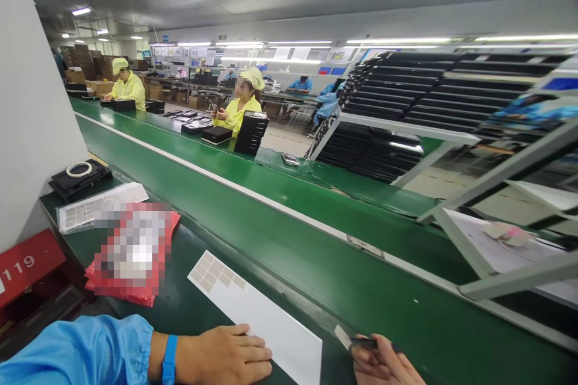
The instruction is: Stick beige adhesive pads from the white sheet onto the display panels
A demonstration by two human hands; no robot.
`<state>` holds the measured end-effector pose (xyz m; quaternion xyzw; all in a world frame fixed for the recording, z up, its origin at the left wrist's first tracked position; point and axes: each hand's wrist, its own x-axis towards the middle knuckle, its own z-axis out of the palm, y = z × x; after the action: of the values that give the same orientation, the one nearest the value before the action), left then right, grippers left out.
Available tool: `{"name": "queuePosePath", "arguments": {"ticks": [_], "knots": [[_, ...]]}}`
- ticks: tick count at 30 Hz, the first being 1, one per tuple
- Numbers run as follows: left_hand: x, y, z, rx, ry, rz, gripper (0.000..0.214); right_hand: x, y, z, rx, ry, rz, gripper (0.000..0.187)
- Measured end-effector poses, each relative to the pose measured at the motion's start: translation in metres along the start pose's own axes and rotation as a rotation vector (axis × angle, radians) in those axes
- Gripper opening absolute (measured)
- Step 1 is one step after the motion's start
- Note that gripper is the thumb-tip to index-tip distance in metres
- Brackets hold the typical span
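My left hand [228, 354] lies on the green bench with its fingers curled, pressing on the near edge of a long white backing sheet [266, 316] that carries several small tan stickers [217, 272] at its far end. A blue sleeve and a blue wristband [169, 360] cover that arm. My right hand [383, 364] shows at the bottom edge, pinching dark tweezers [368, 343] with a small pale sticker [342, 337] at their tip.
A green conveyor belt [316, 240] runs from near right to far left. A red bag [130, 252], a clear sheet of parts [99, 204] and a black tray with a tape roll [80, 172] lie to my left. Racks of black trays [406, 108] stand opposite. Two workers in yellow sit farther along.
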<state>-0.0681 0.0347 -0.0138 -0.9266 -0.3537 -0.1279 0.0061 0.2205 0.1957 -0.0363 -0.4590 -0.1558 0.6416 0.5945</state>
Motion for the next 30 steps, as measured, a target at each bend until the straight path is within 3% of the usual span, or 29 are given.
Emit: {"name": "queuePosePath", "arguments": {"ticks": [7,16,23,30], "knots": [[-0.003,-0.008,-0.011,-0.118,-0.025,-0.069,0.054,-0.004,-0.003,-0.002,0.009,-0.005,-0.011,0.066],[-0.005,-0.001,-0.026,0.057,-0.010,-0.091,0.056,-0.007,-0.003,0.004,0.009,0.009,-0.012,0.070],[-0.005,0.001,-0.021,0.104,0.011,-0.030,0.055,-0.003,0.000,-0.002,-0.040,-0.018,-0.030,0.069],[-0.005,-0.004,-0.015,-0.013,-0.013,-0.135,0.056,-0.029,0.005,0.019,-0.042,-0.062,-0.051,0.074]]}}
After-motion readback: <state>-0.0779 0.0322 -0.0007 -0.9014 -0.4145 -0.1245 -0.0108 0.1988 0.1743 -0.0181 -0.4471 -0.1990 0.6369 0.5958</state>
